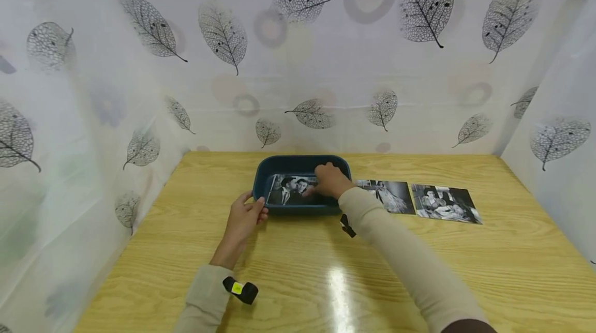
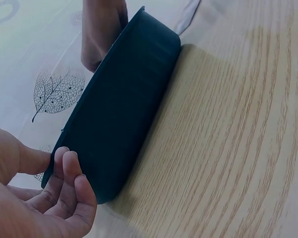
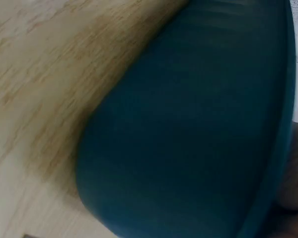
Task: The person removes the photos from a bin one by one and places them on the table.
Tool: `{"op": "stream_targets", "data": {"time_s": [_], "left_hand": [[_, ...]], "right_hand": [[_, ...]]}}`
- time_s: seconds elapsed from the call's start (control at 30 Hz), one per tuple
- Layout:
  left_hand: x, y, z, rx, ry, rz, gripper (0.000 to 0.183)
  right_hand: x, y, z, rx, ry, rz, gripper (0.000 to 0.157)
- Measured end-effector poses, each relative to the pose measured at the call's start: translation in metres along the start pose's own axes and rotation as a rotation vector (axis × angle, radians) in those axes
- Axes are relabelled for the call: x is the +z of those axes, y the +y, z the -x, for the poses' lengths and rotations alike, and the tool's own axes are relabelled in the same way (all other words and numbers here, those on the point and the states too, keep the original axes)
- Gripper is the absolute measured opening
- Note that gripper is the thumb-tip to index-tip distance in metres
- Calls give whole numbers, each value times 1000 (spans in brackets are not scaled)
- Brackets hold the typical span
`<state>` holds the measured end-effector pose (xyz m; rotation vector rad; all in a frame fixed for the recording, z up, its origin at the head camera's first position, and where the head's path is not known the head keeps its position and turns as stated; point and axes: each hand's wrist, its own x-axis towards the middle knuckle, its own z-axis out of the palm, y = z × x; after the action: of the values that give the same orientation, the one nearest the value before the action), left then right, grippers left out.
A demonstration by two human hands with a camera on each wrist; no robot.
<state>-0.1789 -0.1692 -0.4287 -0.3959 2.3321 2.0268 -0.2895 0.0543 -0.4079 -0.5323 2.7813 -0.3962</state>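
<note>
A dark teal rectangular basin [image 1: 302,210] stands on the wooden table. My left hand [image 1: 243,219] pinches its near left corner, the thumb at the rim and the fingers curled against the outer wall, as the left wrist view shows. Inside the basin lies a black-and-white photo [image 1: 289,191] of two people. My right hand [image 1: 331,180] reaches over the near right rim and grips the photo's right end; its fingertips are partly hidden. In the right wrist view the basin's outer wall [image 3: 179,129] covers most of that hand [image 3: 295,173].
To the right of the basin, two more black-and-white photos lie side by side on the table: one photo [image 1: 393,197] partly behind my right sleeve, another photo [image 1: 446,203] farther right. A leaf-patterned curtain [image 1: 326,74] encloses the table's back and sides.
</note>
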Motion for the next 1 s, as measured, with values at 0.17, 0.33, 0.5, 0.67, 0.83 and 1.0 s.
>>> {"op": "stream_targets", "data": {"time_s": [0.17,0.33,0.5,0.67,0.83,1.0], "left_hand": [[0,0,0,10,-5,5,50],[0,-1,1,7,-12,10,50],[0,-1,0,10,-10,13,50],[0,0,-1,3,-8,5,51],[0,1,-1,0,-4,-1,50],[-1,0,0,4,-7,5,51]], "right_hand": [[7,-2,-4,46,-5,-15,59],[10,-2,-3,81,6,-36,66],[10,-1,-5,105,36,-64,63],[12,2,-9,138,104,-81,56],[13,2,-12,132,179,-67,48],[10,3,-12,130,218,-111,37]]}}
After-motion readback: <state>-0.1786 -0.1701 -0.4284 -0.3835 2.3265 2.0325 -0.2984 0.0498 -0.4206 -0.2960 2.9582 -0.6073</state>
